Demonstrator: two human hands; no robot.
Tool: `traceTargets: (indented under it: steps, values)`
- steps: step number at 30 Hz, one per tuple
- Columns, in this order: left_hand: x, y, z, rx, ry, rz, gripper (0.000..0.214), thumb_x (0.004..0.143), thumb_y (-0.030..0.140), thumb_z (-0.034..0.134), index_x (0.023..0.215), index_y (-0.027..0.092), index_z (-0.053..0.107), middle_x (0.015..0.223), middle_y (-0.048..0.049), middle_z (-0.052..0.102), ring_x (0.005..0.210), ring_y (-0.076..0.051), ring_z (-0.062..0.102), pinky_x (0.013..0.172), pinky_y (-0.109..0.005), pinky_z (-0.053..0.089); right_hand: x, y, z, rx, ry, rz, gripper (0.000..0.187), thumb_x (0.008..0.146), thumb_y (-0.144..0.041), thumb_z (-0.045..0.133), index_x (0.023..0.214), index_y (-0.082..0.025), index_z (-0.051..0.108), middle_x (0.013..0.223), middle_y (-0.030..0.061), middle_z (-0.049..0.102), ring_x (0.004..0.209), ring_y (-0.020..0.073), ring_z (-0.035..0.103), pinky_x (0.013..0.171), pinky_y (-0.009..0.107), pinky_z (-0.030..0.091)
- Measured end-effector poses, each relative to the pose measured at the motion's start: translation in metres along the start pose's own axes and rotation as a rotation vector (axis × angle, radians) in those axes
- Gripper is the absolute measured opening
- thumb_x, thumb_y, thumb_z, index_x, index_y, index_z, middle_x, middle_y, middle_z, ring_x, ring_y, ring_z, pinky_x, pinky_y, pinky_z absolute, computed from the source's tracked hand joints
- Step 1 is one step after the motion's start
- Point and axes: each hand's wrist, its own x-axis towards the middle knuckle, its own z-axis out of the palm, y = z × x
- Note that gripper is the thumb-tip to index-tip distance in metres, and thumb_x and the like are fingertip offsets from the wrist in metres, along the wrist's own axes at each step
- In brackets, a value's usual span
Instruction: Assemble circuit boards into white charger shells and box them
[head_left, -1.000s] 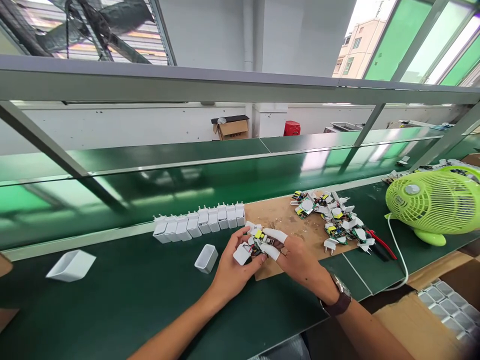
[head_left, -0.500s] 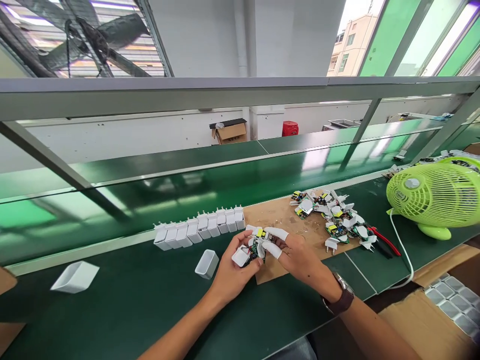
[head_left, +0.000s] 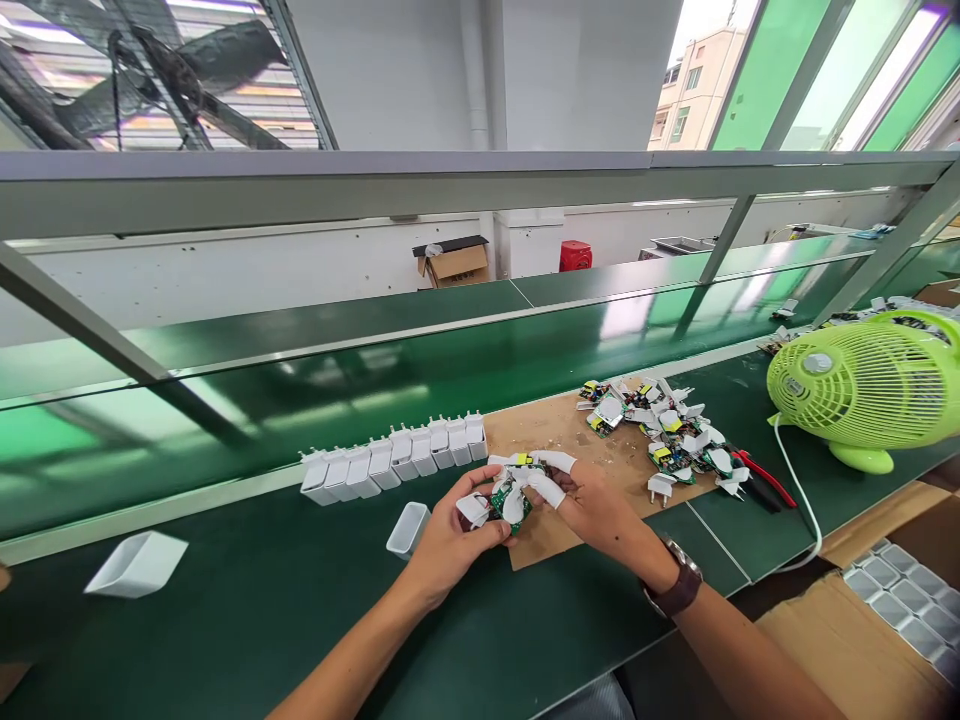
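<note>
Between both hands, over the near edge of a brown board (head_left: 544,540), is a green circuit board (head_left: 511,503) with white and yellow parts. My left hand (head_left: 450,535) grips it from the left, with a white plug piece (head_left: 473,509) by its fingers. My right hand (head_left: 589,500), white covers on some fingertips, pinches its right side. An open white plastic case (head_left: 408,530) lies just left of my left hand. Behind it stands a row of several white cases (head_left: 390,462) with plug pins on top. Another white case (head_left: 138,564) lies at far left.
A pile of circuit boards with white plug parts (head_left: 671,430) covers the board's right side. Red-and-black pliers (head_left: 765,480) lie beside it. A green fan (head_left: 862,385) with a white cord stands at right. Below is a cardboard box (head_left: 847,640) of grey-white pieces.
The circuit board has turned in my hands, so more of its green face shows. My hands stay nearly in place, and the whole view has shifted slightly.
</note>
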Motion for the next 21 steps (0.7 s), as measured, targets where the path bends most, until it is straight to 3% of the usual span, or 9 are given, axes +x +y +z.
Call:
traceTargets:
  steps: [5, 10, 15, 18, 21]
  values:
    - [-0.001, -0.003, -0.007, -0.049, -0.015, -0.043, 0.076, 0.064, 0.029, 0.093, 0.133, 0.021, 0.063, 0.112, -0.0085, 0.07, 0.091, -0.021, 0.065, 0.08, -0.042, 0.065, 0.001, 0.004, -0.003, 0.07, 0.015, 0.064, 0.029, 0.103, -0.033, 0.054, 0.128, -0.024, 0.068, 0.107, 0.0068, 0.078, 0.082, 0.0196, 0.076, 0.079, 0.033, 0.063]
    - [-0.01, -0.004, -0.018, -0.086, -0.027, -0.048, 0.069, 0.064, 0.03, 0.095, 0.128, 0.022, 0.071, 0.116, -0.0099, 0.072, 0.091, -0.022, 0.067, 0.083, -0.041, 0.064, 0.003, 0.02, -0.022, -0.012, 0.104, 0.135, 0.031, 0.103, -0.035, 0.053, 0.126, -0.021, 0.069, 0.09, 0.0047, 0.077, 0.078, 0.0204, 0.075, 0.075, 0.032, 0.062]
    - [-0.022, -0.003, -0.029, -0.123, 0.044, -0.052, 0.066, 0.067, 0.029, 0.094, 0.129, 0.023, 0.073, 0.126, -0.0117, 0.072, 0.104, -0.027, 0.069, 0.094, -0.042, 0.061, 0.002, 0.046, -0.053, -0.62, 0.286, 0.127, 0.032, 0.094, -0.016, 0.057, 0.123, -0.02, 0.07, 0.108, 0.009, 0.076, 0.094, 0.0235, 0.072, 0.086, 0.033, 0.059]
    - [-0.025, -0.006, -0.037, -0.108, 0.059, -0.057, 0.069, 0.067, 0.029, 0.095, 0.131, 0.024, 0.072, 0.116, -0.01, 0.075, 0.098, -0.025, 0.072, 0.097, -0.041, 0.058, -0.002, 0.061, -0.066, -0.97, 0.202, 0.254, 0.034, 0.086, -0.002, 0.055, 0.11, -0.016, 0.074, 0.13, 0.0164, 0.068, 0.111, 0.0286, 0.068, 0.093, 0.034, 0.057]
    - [-0.027, -0.011, -0.048, -0.08, 0.032, -0.08, 0.07, 0.066, 0.033, 0.096, 0.131, 0.026, 0.072, 0.113, -0.0085, 0.073, 0.092, -0.022, 0.071, 0.092, -0.037, 0.056, -0.008, 0.069, -0.069, -1.148, 0.092, 0.265, 0.035, 0.081, 0.005, 0.051, 0.098, -0.012, 0.076, 0.141, 0.0229, 0.061, 0.127, 0.0361, 0.061, 0.102, 0.043, 0.054]
